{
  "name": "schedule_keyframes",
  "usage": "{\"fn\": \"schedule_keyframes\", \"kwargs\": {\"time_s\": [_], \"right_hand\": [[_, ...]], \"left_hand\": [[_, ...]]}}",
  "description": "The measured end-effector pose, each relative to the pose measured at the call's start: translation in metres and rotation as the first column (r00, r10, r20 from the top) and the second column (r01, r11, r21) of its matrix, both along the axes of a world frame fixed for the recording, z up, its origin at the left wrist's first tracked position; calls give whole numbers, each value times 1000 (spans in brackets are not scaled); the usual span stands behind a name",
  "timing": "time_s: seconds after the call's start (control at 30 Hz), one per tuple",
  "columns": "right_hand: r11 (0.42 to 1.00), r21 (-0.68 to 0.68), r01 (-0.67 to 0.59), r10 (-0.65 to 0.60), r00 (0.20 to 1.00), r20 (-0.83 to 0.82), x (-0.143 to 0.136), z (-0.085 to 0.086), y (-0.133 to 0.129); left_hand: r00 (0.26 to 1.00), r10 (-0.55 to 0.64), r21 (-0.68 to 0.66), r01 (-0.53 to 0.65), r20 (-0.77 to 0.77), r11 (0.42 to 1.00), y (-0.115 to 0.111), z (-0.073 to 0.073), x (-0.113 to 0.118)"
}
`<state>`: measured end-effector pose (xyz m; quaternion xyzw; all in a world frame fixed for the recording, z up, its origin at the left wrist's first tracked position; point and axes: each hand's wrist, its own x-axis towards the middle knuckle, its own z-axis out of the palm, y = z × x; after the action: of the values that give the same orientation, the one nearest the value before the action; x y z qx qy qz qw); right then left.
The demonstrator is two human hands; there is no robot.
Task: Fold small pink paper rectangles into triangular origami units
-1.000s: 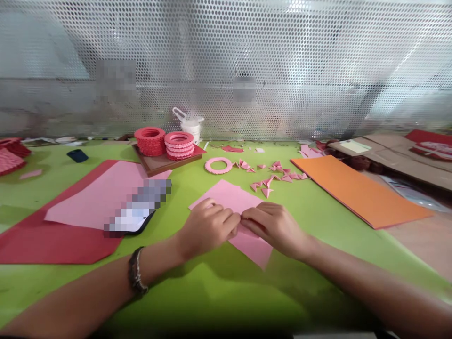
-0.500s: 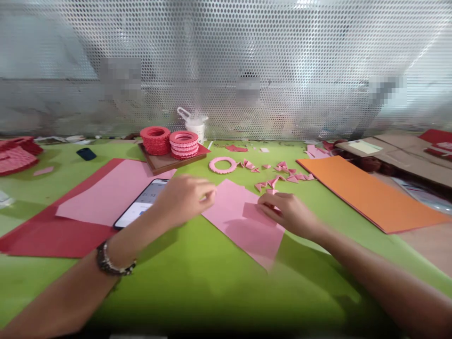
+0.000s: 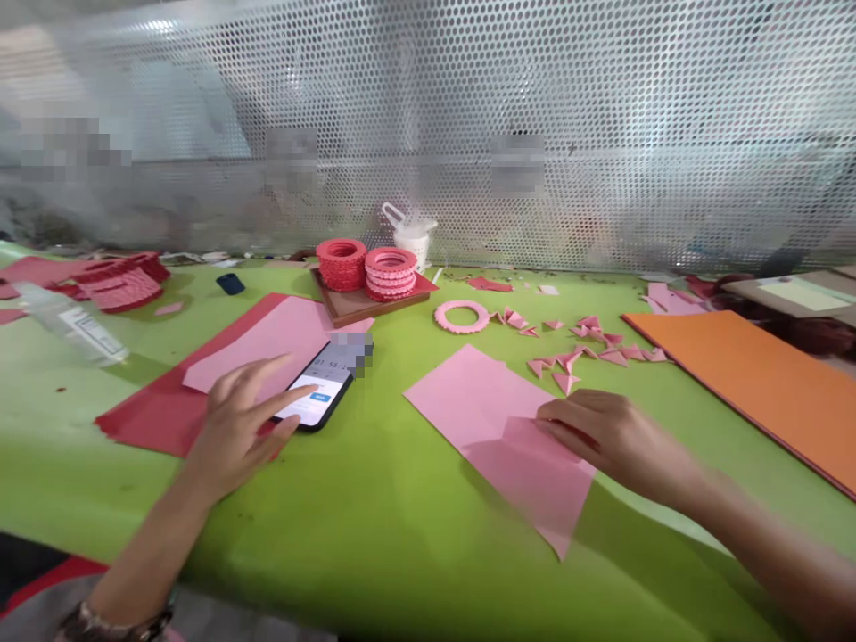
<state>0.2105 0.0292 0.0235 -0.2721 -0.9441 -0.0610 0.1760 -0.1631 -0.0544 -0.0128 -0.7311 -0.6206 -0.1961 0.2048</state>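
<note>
My left hand (image 3: 237, 428) is open with its fingers spread, one fingertip at the lit screen of a phone (image 3: 327, 379) that shows a timer. The phone lies partly on a pink paper sheet (image 3: 247, 334) atop red paper (image 3: 153, 415). My right hand (image 3: 602, 428) is closed in a pinch on a small pink paper piece (image 3: 525, 437) over a larger pink sheet (image 3: 461, 392). Just beyond that hand lie folded pink paper triangles (image 3: 565, 366), several of them scattered. A pink scalloped paper ring (image 3: 461, 316) stands close to them on the green table.
A brown tray (image 3: 348, 312) holds stacks of red and pink rings (image 3: 391, 275), with a white cup (image 3: 413, 245) behind. Orange sheets (image 3: 755, 370) lie at right. At left are a clear bottle (image 3: 84, 330) and more rings (image 3: 127, 281). A perforated metal panel (image 3: 434, 116) stands at the back.
My left hand has moved left and toward me, its fingers now spread at the phone's screen. The view has turned left. My right hand keeps its pinch over the pink sheet.
</note>
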Motion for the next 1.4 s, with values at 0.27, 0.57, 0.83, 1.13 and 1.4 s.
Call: {"fn": "schedule_keyframes", "kwargs": {"time_s": [0.27,0.57,0.83,1.13,1.4], "right_hand": [[1000,12,-27,27,1000,2,0,2,-2],[999,1,-34,34,998,-51,0,-1,-1],[997,24,-78,80,990,-119,-6,4,-10],[992,69,-105,115,981,-156,-17,4,-20],[995,70,-70,84,970,-227,-26,-5,-23]], "left_hand": [[997,-8,-55,4,-70,998,1,1,5],[1000,12,54,-13,18,998,-1,-1,4],[936,-341,-157,350,85,923,5,38,81],[710,-688,-192,662,-149,725,59,30,174],[700,-714,-168,702,-14,692,54,23,174]]}}
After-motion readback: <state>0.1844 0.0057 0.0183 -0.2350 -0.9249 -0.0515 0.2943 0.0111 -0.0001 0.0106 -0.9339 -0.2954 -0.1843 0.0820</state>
